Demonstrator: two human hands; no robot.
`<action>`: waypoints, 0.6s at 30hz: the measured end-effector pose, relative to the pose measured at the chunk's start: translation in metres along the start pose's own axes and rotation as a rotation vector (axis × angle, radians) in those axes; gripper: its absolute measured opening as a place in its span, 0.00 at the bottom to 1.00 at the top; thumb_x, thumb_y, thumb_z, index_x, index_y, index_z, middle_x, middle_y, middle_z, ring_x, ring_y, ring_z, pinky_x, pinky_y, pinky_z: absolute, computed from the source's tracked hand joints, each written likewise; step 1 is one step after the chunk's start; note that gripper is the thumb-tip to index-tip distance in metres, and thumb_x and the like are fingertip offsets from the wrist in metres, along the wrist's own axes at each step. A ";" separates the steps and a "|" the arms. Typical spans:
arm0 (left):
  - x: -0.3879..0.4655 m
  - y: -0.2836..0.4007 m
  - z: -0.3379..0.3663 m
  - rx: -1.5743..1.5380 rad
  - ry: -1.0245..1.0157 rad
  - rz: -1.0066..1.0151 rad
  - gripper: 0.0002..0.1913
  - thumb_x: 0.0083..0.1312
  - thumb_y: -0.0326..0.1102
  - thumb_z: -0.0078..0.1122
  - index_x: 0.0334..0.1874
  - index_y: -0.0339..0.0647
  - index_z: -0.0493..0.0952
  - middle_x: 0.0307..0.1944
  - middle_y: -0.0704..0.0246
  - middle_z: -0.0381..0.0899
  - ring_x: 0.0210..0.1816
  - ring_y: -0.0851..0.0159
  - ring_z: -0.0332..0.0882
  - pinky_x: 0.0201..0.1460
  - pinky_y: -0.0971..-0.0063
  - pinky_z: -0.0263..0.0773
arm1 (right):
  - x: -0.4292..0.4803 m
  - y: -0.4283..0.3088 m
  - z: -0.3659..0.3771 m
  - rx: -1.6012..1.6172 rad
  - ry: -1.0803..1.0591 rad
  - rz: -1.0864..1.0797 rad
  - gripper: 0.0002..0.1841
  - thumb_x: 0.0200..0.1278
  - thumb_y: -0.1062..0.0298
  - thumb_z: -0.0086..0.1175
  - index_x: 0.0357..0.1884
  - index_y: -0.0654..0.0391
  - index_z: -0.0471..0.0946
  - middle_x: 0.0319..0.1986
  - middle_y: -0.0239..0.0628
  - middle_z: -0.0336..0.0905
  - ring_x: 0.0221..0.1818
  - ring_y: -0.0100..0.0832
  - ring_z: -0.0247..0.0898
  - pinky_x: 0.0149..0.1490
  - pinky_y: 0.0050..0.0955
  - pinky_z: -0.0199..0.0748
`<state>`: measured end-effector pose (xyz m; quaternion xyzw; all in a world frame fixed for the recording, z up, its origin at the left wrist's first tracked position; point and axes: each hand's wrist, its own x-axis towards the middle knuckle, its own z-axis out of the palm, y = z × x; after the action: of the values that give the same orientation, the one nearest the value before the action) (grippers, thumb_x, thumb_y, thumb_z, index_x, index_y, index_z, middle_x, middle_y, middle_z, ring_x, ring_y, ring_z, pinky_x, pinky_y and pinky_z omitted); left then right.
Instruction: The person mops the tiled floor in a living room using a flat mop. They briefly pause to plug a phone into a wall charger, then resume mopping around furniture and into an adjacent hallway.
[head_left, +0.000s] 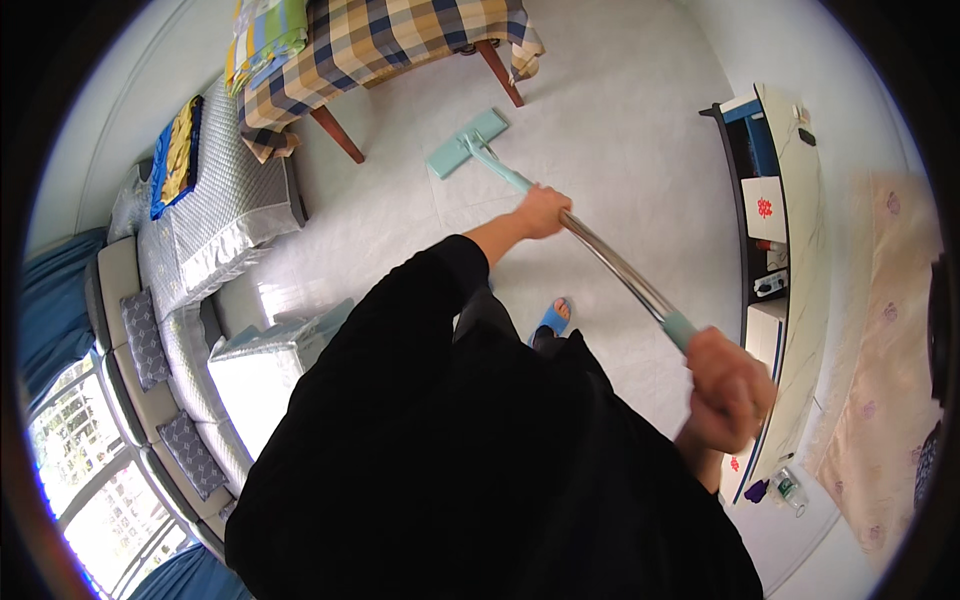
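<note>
A flat mop with a pale green rectangular head lies against the grey floor, near the legs of a cloth-covered table. My left hand grips the lower part of its pole, where the green section meets the metal tube. Around the green grip at the pole's upper end, at the right, my right hand is closed and slightly blurred. The pole runs slantwise between both hands, in front of my blue slipper.
The table with a checked cloth stands ahead on wooden legs. A sofa with a quilted cover and a glass-topped table are at the left. Along the right wall runs a low cabinet; a plastic bottle lies by its near end.
</note>
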<state>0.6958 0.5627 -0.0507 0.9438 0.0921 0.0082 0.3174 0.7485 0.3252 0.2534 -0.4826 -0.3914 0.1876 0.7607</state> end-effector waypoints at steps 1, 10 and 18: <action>-0.003 0.025 0.012 -0.021 -0.029 0.026 0.07 0.50 0.37 0.61 0.23 0.47 0.72 0.25 0.66 0.77 0.35 0.55 0.74 0.44 0.60 0.63 | -0.004 -0.021 -0.016 -0.020 -0.003 -0.009 0.08 0.41 0.79 0.37 0.12 0.60 0.54 0.09 0.40 0.57 0.11 0.31 0.48 0.20 0.32 0.51; -0.029 0.226 0.076 -0.386 -0.327 0.172 0.09 0.53 0.39 0.60 0.28 0.43 0.74 0.26 0.59 0.76 0.34 0.49 0.74 0.34 0.60 0.68 | -0.035 -0.161 -0.112 0.019 -0.160 -0.032 0.15 0.56 0.69 0.40 0.12 0.51 0.57 0.04 0.24 0.57 0.05 0.20 0.53 0.15 0.19 0.54; -0.061 0.222 0.034 -0.299 -0.401 0.085 0.11 0.56 0.41 0.58 0.27 0.41 0.72 0.26 0.60 0.76 0.34 0.51 0.74 0.34 0.61 0.68 | -0.063 -0.158 -0.104 0.110 -0.238 -0.195 0.16 0.56 0.66 0.44 0.12 0.50 0.58 0.05 0.22 0.58 0.06 0.17 0.55 0.16 0.16 0.56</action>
<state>0.6761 0.3581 0.0586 0.8722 -0.0148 -0.1521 0.4647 0.7756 0.1488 0.3432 -0.3744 -0.5126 0.1900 0.7490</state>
